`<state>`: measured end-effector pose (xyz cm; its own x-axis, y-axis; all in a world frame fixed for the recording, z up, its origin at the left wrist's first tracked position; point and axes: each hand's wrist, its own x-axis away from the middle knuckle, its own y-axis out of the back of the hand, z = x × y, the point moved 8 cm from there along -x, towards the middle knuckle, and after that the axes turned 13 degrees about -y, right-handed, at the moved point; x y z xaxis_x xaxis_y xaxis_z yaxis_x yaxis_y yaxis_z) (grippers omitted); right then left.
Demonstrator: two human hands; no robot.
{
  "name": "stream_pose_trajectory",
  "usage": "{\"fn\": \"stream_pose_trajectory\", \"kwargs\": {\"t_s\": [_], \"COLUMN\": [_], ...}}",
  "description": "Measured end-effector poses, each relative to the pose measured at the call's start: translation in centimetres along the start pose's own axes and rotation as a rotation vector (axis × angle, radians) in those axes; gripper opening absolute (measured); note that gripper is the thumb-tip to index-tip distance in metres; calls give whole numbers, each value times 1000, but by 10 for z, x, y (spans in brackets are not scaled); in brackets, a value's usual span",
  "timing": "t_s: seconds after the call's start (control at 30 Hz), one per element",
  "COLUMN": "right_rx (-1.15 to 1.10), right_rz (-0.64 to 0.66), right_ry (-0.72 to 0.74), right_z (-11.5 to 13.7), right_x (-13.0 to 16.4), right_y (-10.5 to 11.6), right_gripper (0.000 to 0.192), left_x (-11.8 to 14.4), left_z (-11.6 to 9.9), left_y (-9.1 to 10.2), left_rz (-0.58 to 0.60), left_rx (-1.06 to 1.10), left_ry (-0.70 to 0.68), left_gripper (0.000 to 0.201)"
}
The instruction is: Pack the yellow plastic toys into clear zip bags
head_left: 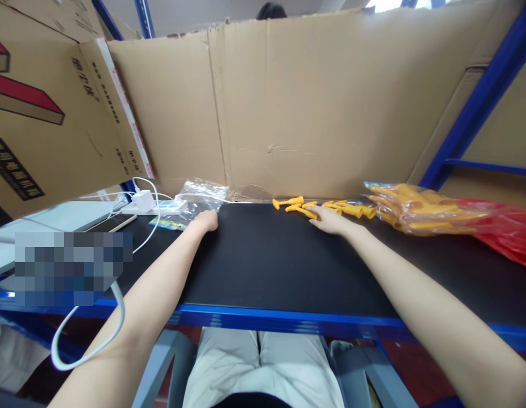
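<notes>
The tabletop (266, 260) is matt black, maybe rubber. Behind it stands creased brown cardboard (322, 107). The yellow pegs (303, 207) look like smooth plastic; the clear bags (199, 195) are glossy, crinkled film. The frame (479, 102) is blue painted metal.

Between my left hand (206, 220) and my right hand (328, 220) the black bench (263, 260) lies bare down to its front edge, so either hand can sweep across. The cardboard wall (322, 107) closes the back edge. Yellow plastic pieces (322, 208) line that edge by my right hand; filled bags (432, 212) crowd the right end, and a clear bag (199, 195), charger (142, 200) and cables the left.
</notes>
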<state>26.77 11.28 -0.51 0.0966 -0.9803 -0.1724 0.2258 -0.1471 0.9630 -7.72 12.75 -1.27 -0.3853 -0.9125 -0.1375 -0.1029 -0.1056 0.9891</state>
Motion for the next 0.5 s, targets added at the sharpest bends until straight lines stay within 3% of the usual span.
{"fn": "stream_pose_trajectory", "kwargs": {"t_s": [0.03,0.1,0.27,0.37,0.5], "right_rx": [-4,-12,-16,-18,-17], "right_rz": [2,6,5,6,0], "right_ry": [-1,-3,-1,-2,2], "right_z": [0,-1,-2,-2,-3], "right_x": [0,-1,-3,-3,-4], "right_y": [0,-2,-3,-3,-4], "right_gripper": [51,51,51,51,52], "left_x": [1,-1,-3,-5,-8], "left_z": [-6,-32,-80,-90,-92], "left_y": [-3,-5,-3,-4,-5], "left_rz": [72,132,86,55,67], "left_rx": [-49,-50,139,286,416], "left_ry": [45,-51,-318,-420,-438], "left_gripper": [41,53,68,69,69]}}
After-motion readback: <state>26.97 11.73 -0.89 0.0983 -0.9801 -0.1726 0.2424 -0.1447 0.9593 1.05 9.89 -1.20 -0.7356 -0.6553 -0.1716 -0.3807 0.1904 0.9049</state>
